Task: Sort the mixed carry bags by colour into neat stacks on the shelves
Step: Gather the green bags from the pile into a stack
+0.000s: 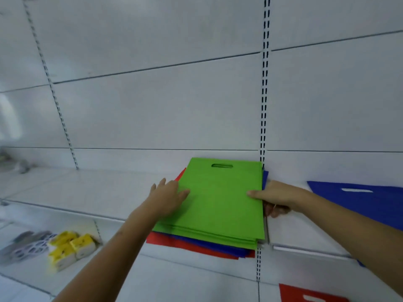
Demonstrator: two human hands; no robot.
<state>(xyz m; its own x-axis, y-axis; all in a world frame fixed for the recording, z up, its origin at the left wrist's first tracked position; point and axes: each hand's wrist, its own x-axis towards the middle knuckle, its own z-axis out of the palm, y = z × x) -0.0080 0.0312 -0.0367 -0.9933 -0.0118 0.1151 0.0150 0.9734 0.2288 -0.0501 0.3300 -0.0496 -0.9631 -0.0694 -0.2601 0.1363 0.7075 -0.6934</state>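
Mixed pile on the white shelf point(87, 188): right hand point(277, 198) pinches the green bags point(220, 199) at their right edge, left hand point(168, 192) rests flat on top; best lift greens together, leaving blue and red bags point(196, 247) below.

Bare shelf point(91, 188) left of bag stack point(220, 199)
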